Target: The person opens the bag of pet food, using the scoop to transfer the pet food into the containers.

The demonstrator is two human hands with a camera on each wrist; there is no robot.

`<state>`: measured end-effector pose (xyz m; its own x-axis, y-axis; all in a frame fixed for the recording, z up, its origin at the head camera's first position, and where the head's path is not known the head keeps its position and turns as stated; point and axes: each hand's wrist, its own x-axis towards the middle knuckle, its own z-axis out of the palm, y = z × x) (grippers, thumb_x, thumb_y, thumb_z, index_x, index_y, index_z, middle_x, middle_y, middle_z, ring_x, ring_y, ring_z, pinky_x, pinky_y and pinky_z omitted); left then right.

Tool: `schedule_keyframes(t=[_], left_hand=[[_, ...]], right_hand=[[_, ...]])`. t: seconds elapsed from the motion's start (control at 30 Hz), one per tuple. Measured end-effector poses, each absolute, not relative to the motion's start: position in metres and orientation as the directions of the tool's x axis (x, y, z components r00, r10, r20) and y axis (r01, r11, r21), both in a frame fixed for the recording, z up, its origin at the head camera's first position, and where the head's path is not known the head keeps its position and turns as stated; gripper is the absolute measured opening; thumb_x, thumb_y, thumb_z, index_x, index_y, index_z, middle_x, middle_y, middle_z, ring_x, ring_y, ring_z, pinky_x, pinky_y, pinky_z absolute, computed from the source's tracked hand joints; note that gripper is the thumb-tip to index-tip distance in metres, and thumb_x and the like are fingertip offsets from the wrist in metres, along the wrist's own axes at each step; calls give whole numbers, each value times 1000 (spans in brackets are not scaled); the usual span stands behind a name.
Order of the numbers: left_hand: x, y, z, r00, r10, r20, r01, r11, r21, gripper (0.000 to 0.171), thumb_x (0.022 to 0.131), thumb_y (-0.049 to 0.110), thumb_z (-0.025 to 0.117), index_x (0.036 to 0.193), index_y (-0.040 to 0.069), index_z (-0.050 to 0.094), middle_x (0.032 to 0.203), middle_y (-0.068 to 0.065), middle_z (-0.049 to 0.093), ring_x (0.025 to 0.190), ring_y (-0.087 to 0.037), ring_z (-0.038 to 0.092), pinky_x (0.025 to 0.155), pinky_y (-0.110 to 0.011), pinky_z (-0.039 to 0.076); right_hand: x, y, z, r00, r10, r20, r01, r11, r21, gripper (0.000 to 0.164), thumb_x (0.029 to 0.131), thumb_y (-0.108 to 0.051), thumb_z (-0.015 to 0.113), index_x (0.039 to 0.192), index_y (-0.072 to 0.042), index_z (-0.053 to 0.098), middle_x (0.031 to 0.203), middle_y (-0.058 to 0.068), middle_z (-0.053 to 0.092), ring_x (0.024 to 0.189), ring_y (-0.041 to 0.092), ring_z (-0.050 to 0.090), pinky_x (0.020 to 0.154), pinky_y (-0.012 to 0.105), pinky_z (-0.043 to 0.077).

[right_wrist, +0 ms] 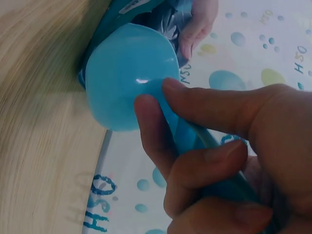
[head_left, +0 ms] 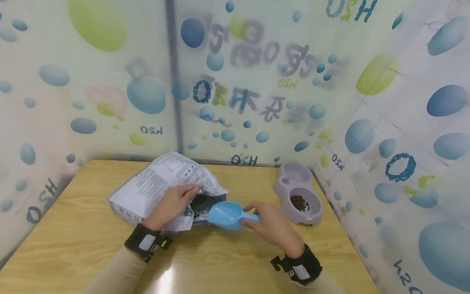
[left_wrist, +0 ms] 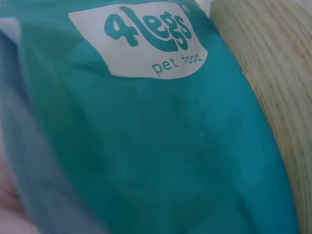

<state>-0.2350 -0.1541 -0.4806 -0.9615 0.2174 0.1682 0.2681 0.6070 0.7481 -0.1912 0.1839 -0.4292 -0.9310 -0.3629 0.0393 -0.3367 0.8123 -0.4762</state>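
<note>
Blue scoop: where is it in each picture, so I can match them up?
Head: the scoop is below centre, in the right hand, just right of the opening of the bag.
Left wrist: not in it; the bag fills most of the picture.
Right wrist: upper left of centre, its bowl beyond the fingertips, in front of part of the bag.
Shared landmark: the bag, in all three views.

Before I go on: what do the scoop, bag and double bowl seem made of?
Scoop: probably glossy plastic, given its even blue and sharp highlight.
Bag: likely satiny plastic film, perhaps foil-lined; it creases and looks silvery at the opening.
Double bowl: seemingly smooth, hard plastic, from its uniform pale gray and rounded shape.
</note>
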Motion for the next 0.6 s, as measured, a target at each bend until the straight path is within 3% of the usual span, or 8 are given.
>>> schedule_keyframes(t=[0.07, 0.17, 0.3, 0.4, 0.5, 0.6], left_hand=[[-236, -155, -481, -960, 217, 178, 276, 618, 736, 43, 125, 40, 54, 155, 17, 76, 144, -11, 81, 83, -12, 60, 79, -33, 50], [-237, -155, -482, -960, 219, 175, 275, 625, 730, 43, 125, 40, 54, 155, 18, 76, 146, -10, 81, 85, -13, 61, 80, -34, 50], [-238, -154, -482, -964, 222, 149, 257, 615, 745, 44, 125, 41, 54, 157, 19, 75, 142, -10, 80, 67, -15, 45, 66, -35, 43], [-237, -154, -481, -964, 221, 148, 256, 614, 746, 44, 125, 41, 55, 157, 19, 75, 137, -10, 80, 63, -12, 40, 63, -34, 42], [-236, -154, -480, -965, 220, 144, 252, 617, 745, 43, 125, 41, 55, 157, 19, 75, 113, -10, 80, 59, -10, 37, 62, -34, 41], [-236, -154, -479, -963, 227, 142, 256, 619, 742, 44, 125, 41, 54, 158, 18, 74, 84, -6, 62, 55, -8, 34, 60, -34, 40]], right_hand=[[-193, 177, -430, -930, -365, 47, -344, 819, -460, 29, 101, -33, 94, 124, -15, 86, 104, -1, 86, 85, 9, 72, 72, 30, 58], [-196, 169, -430, -927, -370, 58, -358, 831, -425, 26, 101, -32, 94, 118, -13, 88, 103, 1, 86, 81, 9, 66, 70, 30, 54], [-199, 161, -427, -915, -396, 71, -393, 842, -370, 23, 101, -29, 94, 114, -11, 90, 109, 4, 89, 88, 14, 74, 77, 36, 61], [-201, 154, -422, -905, -418, 71, -416, 842, -343, 22, 101, -26, 94, 114, -9, 90, 113, 6, 90, 92, 17, 77, 81, 40, 65], [-203, 147, -419, -895, -441, 63, -436, 840, -322, 22, 102, -24, 93, 114, -7, 90, 113, 8, 89, 92, 20, 78, 81, 42, 66], [-205, 139, -418, -890, -454, 54, -447, 842, -303, 22, 102, -23, 93, 115, -6, 90, 115, 9, 89, 98, 25, 82, 85, 45, 69]])
